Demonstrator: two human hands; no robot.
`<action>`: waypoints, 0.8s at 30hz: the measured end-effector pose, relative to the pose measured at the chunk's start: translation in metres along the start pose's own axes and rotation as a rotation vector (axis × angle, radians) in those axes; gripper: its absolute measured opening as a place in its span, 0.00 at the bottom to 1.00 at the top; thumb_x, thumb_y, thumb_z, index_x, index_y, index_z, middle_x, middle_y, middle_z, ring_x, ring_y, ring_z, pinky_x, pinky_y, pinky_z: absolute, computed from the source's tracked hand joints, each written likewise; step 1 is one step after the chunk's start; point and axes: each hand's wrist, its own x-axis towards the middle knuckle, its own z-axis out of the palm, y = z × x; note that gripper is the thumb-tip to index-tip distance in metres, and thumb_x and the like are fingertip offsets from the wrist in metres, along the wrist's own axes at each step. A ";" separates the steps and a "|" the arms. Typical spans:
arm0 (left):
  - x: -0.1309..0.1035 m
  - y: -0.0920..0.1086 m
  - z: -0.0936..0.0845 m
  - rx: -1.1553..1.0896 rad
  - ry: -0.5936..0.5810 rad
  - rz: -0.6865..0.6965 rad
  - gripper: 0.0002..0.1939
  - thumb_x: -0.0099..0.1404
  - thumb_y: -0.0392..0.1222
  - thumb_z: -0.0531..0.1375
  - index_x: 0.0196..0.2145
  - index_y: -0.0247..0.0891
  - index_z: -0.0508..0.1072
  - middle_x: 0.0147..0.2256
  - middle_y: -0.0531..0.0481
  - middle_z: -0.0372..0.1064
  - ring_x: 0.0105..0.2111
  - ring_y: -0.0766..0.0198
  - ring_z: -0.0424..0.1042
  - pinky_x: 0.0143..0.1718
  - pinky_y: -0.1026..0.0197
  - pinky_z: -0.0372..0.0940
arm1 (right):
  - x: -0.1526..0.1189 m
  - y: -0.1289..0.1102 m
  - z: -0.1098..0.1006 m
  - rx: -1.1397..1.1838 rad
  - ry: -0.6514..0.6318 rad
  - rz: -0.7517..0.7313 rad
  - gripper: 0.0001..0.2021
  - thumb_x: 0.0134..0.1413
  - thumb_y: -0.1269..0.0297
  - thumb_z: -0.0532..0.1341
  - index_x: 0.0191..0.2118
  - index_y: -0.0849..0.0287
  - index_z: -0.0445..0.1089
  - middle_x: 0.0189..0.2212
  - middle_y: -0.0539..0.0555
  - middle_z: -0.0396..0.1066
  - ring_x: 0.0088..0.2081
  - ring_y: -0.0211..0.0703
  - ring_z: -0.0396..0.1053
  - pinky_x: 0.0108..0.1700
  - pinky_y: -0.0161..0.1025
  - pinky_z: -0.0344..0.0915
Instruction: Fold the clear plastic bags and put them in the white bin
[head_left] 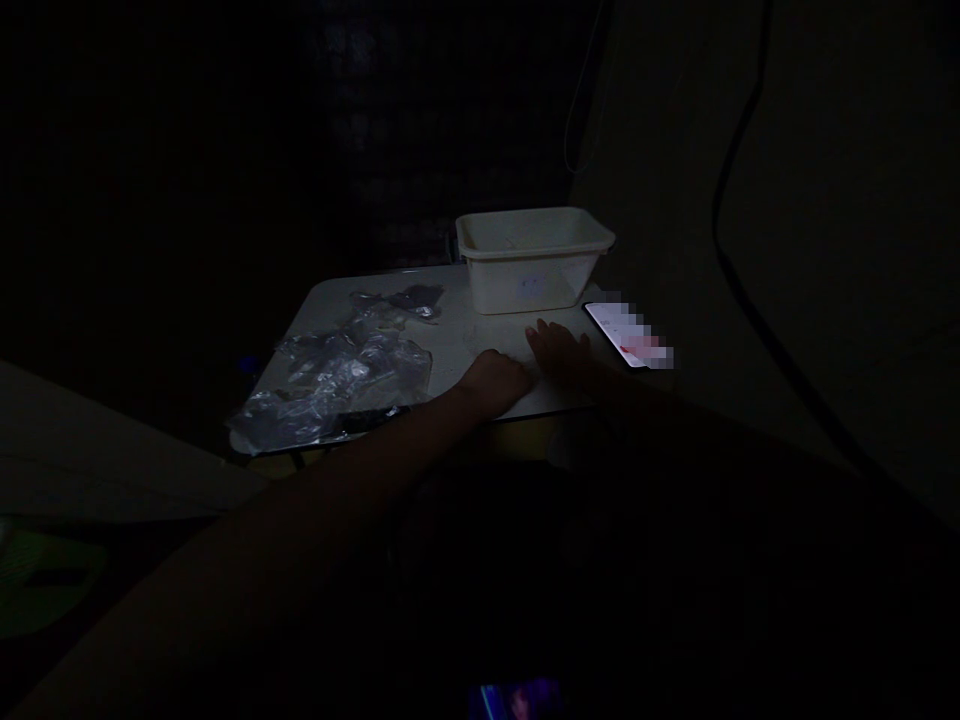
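So, the light's being pretty stingy here, but the left hand (pixel 499 382) is resting on the surface (pixel 457 332) with its fingers curling in, and I'm not managing to tell if they're holding anything. The right hand (pixel 562 357) is lying just beside it, fingers loosely stretching out rather than clenching. The crumpled clear plastic (pixel 352 370) is sprawling over the surface's left side. I'm betting it's being super light, floppy, slippery and easy to tear, so pinching a loose edge is beating grabbing the middle. The tub (pixel 525 283) is standing upright beyond the hands, looking light and fairly stiff; I'm favouring holding its rim, 1 hand per end. A lit phone (pixel 619 335) is lying right of the right hand.
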 end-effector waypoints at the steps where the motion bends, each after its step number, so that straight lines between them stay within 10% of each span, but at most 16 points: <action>1: 0.000 0.000 0.000 0.000 -0.001 -0.007 0.13 0.57 0.32 0.46 0.28 0.34 0.71 0.28 0.42 0.69 0.29 0.58 0.68 0.25 0.60 0.54 | -0.001 -0.001 -0.001 0.007 0.008 0.022 0.19 0.53 0.68 0.38 0.50 0.55 0.53 0.50 0.61 0.54 0.46 0.52 0.54 0.40 0.58 0.53; 11: 0.001 0.001 0.002 -0.034 0.030 -0.016 0.13 0.57 0.34 0.47 0.27 0.32 0.71 0.27 0.41 0.69 0.28 0.60 0.68 0.25 0.61 0.54 | 0.002 0.000 -0.011 0.112 -0.178 0.066 0.18 0.53 0.69 0.40 0.51 0.56 0.51 0.53 0.59 0.49 0.51 0.52 0.48 0.44 0.61 0.48; 17: 0.003 -0.006 0.005 -0.211 0.087 -0.163 0.14 0.56 0.42 0.50 0.24 0.32 0.71 0.26 0.40 0.69 0.29 0.59 0.68 0.27 0.61 0.55 | 0.009 0.006 -0.014 0.539 -0.014 0.182 0.16 0.52 0.67 0.44 0.47 0.60 0.58 0.50 0.61 0.54 0.50 0.52 0.50 0.48 0.61 0.40; 24: 0.004 -0.050 -0.009 -1.340 0.374 -0.529 0.06 0.47 0.37 0.54 0.20 0.32 0.67 0.17 0.53 0.63 0.19 0.68 0.64 0.22 0.67 0.57 | 0.032 0.038 -0.012 1.365 -0.001 0.386 0.25 0.52 0.52 0.37 0.40 0.64 0.62 0.34 0.60 0.67 0.39 0.46 0.63 0.41 0.45 0.59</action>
